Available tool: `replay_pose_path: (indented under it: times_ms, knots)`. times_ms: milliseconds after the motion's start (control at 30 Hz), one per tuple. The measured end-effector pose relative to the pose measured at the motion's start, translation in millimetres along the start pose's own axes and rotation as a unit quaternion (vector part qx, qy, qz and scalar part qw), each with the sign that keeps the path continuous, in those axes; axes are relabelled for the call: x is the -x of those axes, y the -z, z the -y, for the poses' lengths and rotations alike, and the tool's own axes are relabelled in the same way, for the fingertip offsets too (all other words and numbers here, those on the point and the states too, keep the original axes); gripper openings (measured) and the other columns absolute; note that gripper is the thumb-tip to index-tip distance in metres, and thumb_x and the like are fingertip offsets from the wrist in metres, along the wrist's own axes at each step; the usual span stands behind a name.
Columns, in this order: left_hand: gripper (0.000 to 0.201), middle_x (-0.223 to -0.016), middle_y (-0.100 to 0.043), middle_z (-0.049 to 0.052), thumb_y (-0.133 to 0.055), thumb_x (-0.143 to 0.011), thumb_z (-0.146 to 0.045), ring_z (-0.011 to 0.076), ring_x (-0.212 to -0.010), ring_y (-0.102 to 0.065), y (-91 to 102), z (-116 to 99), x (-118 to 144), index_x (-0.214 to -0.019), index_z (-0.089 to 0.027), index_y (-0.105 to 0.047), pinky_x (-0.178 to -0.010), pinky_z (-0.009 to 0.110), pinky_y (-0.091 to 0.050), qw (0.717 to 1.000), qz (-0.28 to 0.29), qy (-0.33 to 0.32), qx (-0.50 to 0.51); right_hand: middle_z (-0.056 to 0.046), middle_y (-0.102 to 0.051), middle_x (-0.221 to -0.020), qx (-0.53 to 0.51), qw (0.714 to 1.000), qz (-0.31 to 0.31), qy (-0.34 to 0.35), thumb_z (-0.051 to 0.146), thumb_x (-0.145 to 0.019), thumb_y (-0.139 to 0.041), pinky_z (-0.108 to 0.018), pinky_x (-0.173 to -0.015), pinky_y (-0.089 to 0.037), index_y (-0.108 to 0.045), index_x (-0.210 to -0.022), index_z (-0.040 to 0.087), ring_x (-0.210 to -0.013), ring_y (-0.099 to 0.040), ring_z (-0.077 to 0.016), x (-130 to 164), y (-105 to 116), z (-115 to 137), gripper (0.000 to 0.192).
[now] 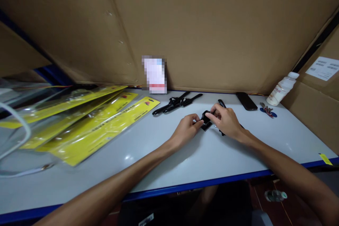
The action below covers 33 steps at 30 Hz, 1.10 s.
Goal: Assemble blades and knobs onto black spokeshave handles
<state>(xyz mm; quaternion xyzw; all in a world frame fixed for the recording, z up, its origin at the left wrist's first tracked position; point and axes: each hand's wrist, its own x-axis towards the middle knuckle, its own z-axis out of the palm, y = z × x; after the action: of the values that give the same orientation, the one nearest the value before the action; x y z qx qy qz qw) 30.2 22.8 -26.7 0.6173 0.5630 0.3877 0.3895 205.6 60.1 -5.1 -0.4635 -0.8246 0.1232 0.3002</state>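
Black watch [206,120] sits mid-bench [164,155], pinched between left hand [186,129] and right hand [225,120]; bare room lies toward the near edge, yellow packets [100,123] left.

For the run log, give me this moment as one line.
left hand: grips black watch | right hand: grips same watch | beside: other black watches, yellow packets, phone, bottle, keys

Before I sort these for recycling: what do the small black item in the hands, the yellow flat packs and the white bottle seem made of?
The small black item, pinched by the left hand and right hand, looks like matte plastic or rubber; too small to settle. The yellow flat packs show glossy clear film over yellow card, judging by glare. The white bottle looks like opaque plastic.
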Motion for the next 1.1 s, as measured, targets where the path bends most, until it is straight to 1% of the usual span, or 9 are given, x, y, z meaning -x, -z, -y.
replay_pose_path:
  times_ms: [67,133,233,300,433,633,733,900,1100]
  knots:
    - [0.021,-0.045,-0.038,-0.008,-0.053,-0.081,-0.037,0.0098,-0.044,-0.032,-0.7,-1,2,-0.068,-0.02,-0.05,-0.048,0.023,-0.019,1.0,0.008,-0.007,-0.027,0.001,-0.064,-0.067,-0.027,1.0,0.005,-0.005,0.032,-0.09,-0.06,-0.027,-0.06,-0.039,-0.06,-0.083,0.021,-0.059,-0.056,-0.014,1,-3,1,0.013]
    - [0.021,-0.048,-0.039,-0.008,-0.053,-0.081,-0.036,0.0103,-0.047,-0.032,-1.1,-3,3,-0.068,-0.02,-0.051,-0.05,0.024,-0.02,0.999,0.007,-0.017,-0.049,0.001,-0.064,-0.071,-0.052,0.999,0.008,0.012,0.019,-0.086,-0.059,-0.026,-0.063,-0.041,-0.057,-0.083,0.021,-0.064,-0.057,-0.0141,2,-6,0,0.003]
    - [0.021,-0.047,-0.038,-0.008,-0.053,-0.082,-0.036,0.0105,-0.048,-0.032,-0.8,-4,4,-0.068,-0.02,-0.05,-0.051,0.024,-0.02,0.999,0.011,-0.013,-0.043,0.0,-0.066,-0.081,-0.056,0.997,0.008,0.049,0.009,-0.081,-0.057,-0.027,-0.068,-0.043,-0.058,-0.095,0.021,-0.072,-0.06,-0.0149,4,-9,-2,0.018]
    - [0.021,-0.046,-0.038,-0.008,-0.053,-0.082,-0.037,0.0104,-0.046,-0.032,-0.5,-2,3,-0.069,-0.02,-0.05,-0.05,0.024,-0.018,0.999,0.016,-0.006,-0.034,-0.002,-0.067,-0.083,-0.049,0.998,0.002,0.045,0.01,-0.082,-0.057,-0.027,-0.069,-0.043,-0.058,-0.098,0.02,-0.073,-0.06,-0.0157,4,-9,-3,0.019]
    - [0.021,-0.045,-0.038,-0.008,-0.054,-0.081,-0.038,0.0105,-0.045,-0.033,-0.8,2,1,-0.069,-0.021,-0.051,-0.05,0.024,-0.017,0.999,0.018,-0.001,-0.036,-0.001,-0.068,-0.075,-0.024,1.0,0.009,0.012,0.016,-0.087,-0.06,-0.028,-0.066,-0.04,-0.06,-0.094,0.021,-0.068,-0.06,-0.0169,4,-9,-2,0.009]
    - [0.021,-0.046,-0.038,-0.008,-0.053,-0.082,-0.037,0.0109,-0.045,-0.032,-1.4,2,0,-0.069,-0.021,-0.051,-0.051,0.025,-0.018,0.999,0.023,-0.002,-0.038,-0.001,-0.066,-0.076,-0.044,0.998,0.018,0.034,0.014,-0.085,-0.059,-0.027,-0.067,-0.041,-0.059,-0.092,0.021,-0.07,-0.06,-0.0159,3,-8,-3,0.01]
    - [0.021,-0.049,-0.04,-0.007,-0.053,-0.083,-0.037,0.012,-0.049,-0.034,-1.1,-1,2,-0.069,-0.021,-0.051,-0.052,0.025,-0.021,0.998,0.014,-0.018,-0.065,0.0,-0.063,-0.074,-0.043,0.997,0.026,0.049,0.012,-0.08,-0.057,-0.026,-0.065,-0.04,-0.057,-0.086,0.021,-0.068,-0.057,-0.0147,2,-6,-5,0.011]
    - [0.018,-0.059,-0.051,-0.003,-0.051,-0.084,-0.033,0.014,-0.057,-0.041,-1.2,-8,7,-0.071,-0.02,-0.054,-0.057,0.027,-0.028,0.991,0.011,-0.066,-0.114,0.004,-0.053,-0.064,-0.043,0.996,0.037,0.065,0.011,-0.072,-0.055,-0.025,-0.059,-0.035,-0.052,-0.079,0.022,-0.058,-0.048,-0.0128,0,2,-4,0.013]
    - [0.02,-0.053,-0.04,-0.006,-0.052,-0.083,-0.035,0.0124,-0.053,-0.033,-1.5,-7,5,-0.069,-0.02,-0.053,-0.054,0.026,-0.023,0.994,0.012,-0.046,-0.101,0.0,-0.058,-0.076,-0.002,0.993,0.05,0.104,0.01,-0.074,-0.051,-0.027,-0.064,-0.036,-0.055,-0.083,0.021,-0.066,-0.048,-0.0147,2,2,-5,0.015]
